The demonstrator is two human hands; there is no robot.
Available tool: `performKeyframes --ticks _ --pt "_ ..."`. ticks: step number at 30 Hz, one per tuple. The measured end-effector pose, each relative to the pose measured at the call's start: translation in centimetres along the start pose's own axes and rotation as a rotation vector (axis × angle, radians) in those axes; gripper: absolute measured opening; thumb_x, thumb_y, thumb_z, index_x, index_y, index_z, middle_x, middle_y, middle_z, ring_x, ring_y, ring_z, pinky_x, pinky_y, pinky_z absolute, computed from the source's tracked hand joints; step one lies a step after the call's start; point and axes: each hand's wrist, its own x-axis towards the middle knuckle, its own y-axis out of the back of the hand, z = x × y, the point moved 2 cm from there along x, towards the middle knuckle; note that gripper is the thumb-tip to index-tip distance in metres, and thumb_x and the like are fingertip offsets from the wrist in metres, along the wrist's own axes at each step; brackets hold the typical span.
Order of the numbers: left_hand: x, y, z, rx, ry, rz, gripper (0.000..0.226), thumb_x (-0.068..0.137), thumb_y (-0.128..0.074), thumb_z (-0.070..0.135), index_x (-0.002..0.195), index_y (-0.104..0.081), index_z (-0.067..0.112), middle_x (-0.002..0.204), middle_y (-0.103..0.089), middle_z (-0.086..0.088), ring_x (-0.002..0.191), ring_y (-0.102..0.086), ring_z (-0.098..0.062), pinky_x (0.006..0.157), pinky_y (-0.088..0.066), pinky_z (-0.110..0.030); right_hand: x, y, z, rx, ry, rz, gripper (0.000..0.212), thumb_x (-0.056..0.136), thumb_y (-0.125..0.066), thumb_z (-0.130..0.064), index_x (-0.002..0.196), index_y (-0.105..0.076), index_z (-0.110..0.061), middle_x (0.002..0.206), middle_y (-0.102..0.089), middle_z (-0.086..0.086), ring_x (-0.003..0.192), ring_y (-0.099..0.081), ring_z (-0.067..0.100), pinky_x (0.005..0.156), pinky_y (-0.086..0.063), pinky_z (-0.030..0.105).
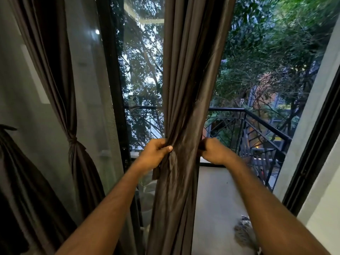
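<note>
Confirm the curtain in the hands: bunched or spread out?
Bunched. The left hand and right hand squeeze the curtain into a narrow bundle of folds, with balcony railing visible on both sides.

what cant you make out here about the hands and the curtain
Head view:
- Right hand fingertips: tucked behind the curtain fold it grips.
- Left hand fingertips: curled into the cloth.
- Curtain's top and hem: cut off by frame edges.
- Grey heap on the balcony floor: blurred, partly behind the right forearm.

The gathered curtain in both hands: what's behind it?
Beside the curtain, the balcony railing and trees show; whatever lies directly behind the folds is covered.
</note>
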Motion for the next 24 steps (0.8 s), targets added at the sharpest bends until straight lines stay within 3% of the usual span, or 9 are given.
performKeyframes --ticks 3,5,8,10,11,13,15,19,24 --pt "1.4 -1.3 0.9 0.486 -0.067 0.177 0.02 0.095 -0.066 0.022 0.109 -0.075 0.012 0.1 -0.075 -0.014 0.097 -0.069 -0.033 0.085 -0.057 -0.044 0.1 1.4 -1.0 -0.173 -0.178 0.257 0.024 0.096 -0.055 -0.028 0.081 -0.057 -0.01 0.086 -0.055 0.013 0.077 -0.052 0.031 0.07 -0.048 0.042" --pt "1.4 -2.3 1.7 0.576 -0.02 0.252 0.023 0.096 -0.064 0.026 0.114 -0.073 0.016 0.104 -0.072 -0.018 0.099 -0.066 -0.038 0.084 -0.055 -0.042 -1.1 1.8 -1.9 0.369 -0.238 0.306 0.033 0.098 -0.047 -0.022 0.067 -0.049 -0.011 0.073 -0.053 0.014 0.063 -0.054 0.029 0.055 -0.045 0.038" --pt "0.8 -3.7 2.6 0.638 -0.023 0.364 0.022 0.095 -0.063 0.024 0.11 -0.074 0.013 0.102 -0.071 -0.02 0.098 -0.065 -0.04 0.08 -0.05 -0.043 -3.4 -0.4 -3.2 1.323 -0.336 0.11 0.037 0.106 -0.038 -0.02 0.069 -0.045 -0.016 0.054 -0.049 0.004 0.039 -0.049 0.015 0.035 -0.033 0.02" --pt "0.6 -4.0 2.5 0.543 -0.01 0.456 0.02 0.089 -0.069 0.025 0.102 -0.072 0.01 0.097 -0.071 -0.018 0.092 -0.066 -0.037 0.076 -0.049 -0.04 -4.7 -2.2 -3.9 1.676 -0.29 0.063 0.039 0.109 -0.037 -0.023 0.073 -0.048 -0.012 0.061 -0.062 0.011 0.052 -0.067 0.022 0.04 -0.05 0.024" --pt "0.6 -4.0 2.3 0.473 0.028 0.494 0.02 0.085 -0.072 0.025 0.097 -0.069 0.009 0.093 -0.07 -0.017 0.087 -0.065 -0.035 0.072 -0.047 -0.038 -4.8 -3.1 -4.1 1.778 -0.234 0.068 0.04 0.109 -0.037 -0.024 0.075 -0.051 -0.01 0.071 -0.069 0.017 0.066 -0.074 0.027 0.052 -0.06 0.03" --pt "0.5 -4.0 1.7 0.303 0.161 0.516 0.02 0.079 -0.076 0.023 0.078 -0.058 0.013 0.079 -0.066 -0.013 0.074 -0.06 -0.03 0.066 -0.045 -0.037 -5.0 -4.4 -4.4 1.822 -0.127 0.12 0.036 0.108 -0.04 -0.022 0.08 -0.057 -0.007 0.093 -0.073 0.022 0.091 -0.075 0.031 0.081 -0.062 0.04" --pt "0.2 -4.0 1.1 -0.004 0.277 0.48 0.031 0.077 -0.075 0.02 0.062 -0.049 0.017 0.06 -0.056 -0.007 0.057 -0.053 -0.025 0.054 -0.045 -0.034 -4.7 -5.3 -4.7 1.721 -0.075 0.214 0.029 0.106 -0.044 -0.02 0.089 -0.063 -0.009 0.103 -0.073 0.016 0.103 -0.07 0.026 0.093 -0.055 0.041" --pt "-0.8 -4.1 1.2 -0.478 0.389 0.335 0.02 0.088 -0.056 -0.003 0.072 -0.054 0.009 0.058 -0.047 -0.006 0.038 -0.037 -0.011 0.036 -0.024 -0.017 -4.0 -6.4 -5.2 1.504 -0.041 0.305 0.026 0.106 -0.044 -0.021 0.097 -0.066 -0.009 0.1 -0.072 0.006 0.102 -0.066 0.017 0.098 -0.05 0.039" --pt "-1.2 -3.4 2.0 -0.479 0.298 0.333 0.023 0.088 -0.05 -0.011 0.082 -0.065 0.006 0.064 -0.059 -0.013 0.048 -0.054 -0.017 0.044 -0.042 -0.02 -3.8 -7.3 -6.1 1.466 0.001 0.232 0.028 0.106 -0.045 -0.02 0.101 -0.069 -0.005 0.093 -0.073 0.007 0.094 -0.069 0.017 0.094 -0.055 0.035"
